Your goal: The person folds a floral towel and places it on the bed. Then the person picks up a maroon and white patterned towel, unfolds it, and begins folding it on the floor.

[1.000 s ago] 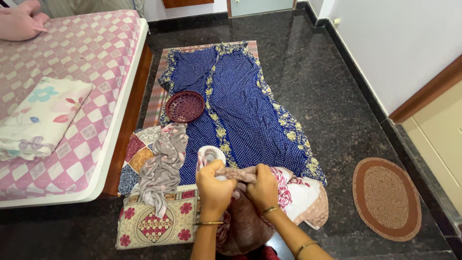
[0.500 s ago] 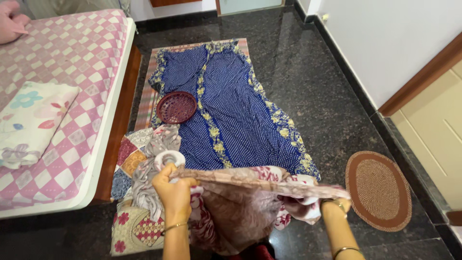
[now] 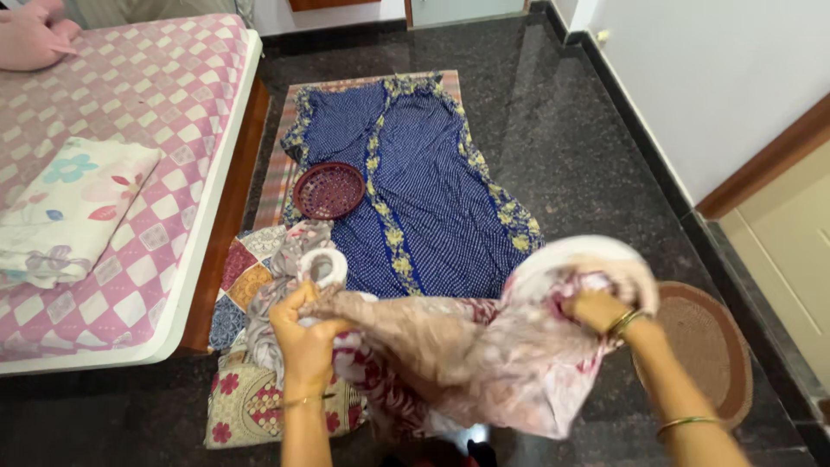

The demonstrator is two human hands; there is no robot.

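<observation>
Over dark floor (image 3: pixel 562 112), hands stretch patterned cloth (image 3: pixel 467 355).

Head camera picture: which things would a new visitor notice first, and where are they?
First is the pale printed cloth stretched low in the picture between the left hand and the right hand, each gripping an end. Behind it a blue dotted garment with yellow flowered edging lies spread flat on the dark floor, a round maroon basket on its left side. A pink checked bed fills the left.
</observation>
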